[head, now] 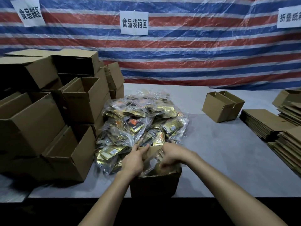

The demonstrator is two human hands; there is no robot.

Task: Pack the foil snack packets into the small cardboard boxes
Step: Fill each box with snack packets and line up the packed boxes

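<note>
Your left hand (134, 159) lies with its fingers stretched out, and the tips touch the far flap (153, 150) of the small box (154, 183). It holds nothing.

Your right hand (173, 155) bends its fingers down into the open top of the same box. They are on a clear bag of gold packets (153, 165) that sits partly in the box. The hand is blurry, so you cannot tell if it grips the bag or only pushes on it.

The small box stands at the bottom middle of the frame, at the near edge of the grey table (219, 160). Just behind it, touching it, is a big pile of foil packets (140, 121) in clear bags.

On the left of the frame is a tall stack of open boxes (48, 115), right beside the pile. On the right, well apart, sits one open box (223, 106), and near it are heaps of flat cardboard (263, 121).

A striped sheet (195, 51) in red, white and blue hangs behind the table, with a white paper sign (134, 22) on it.
</note>
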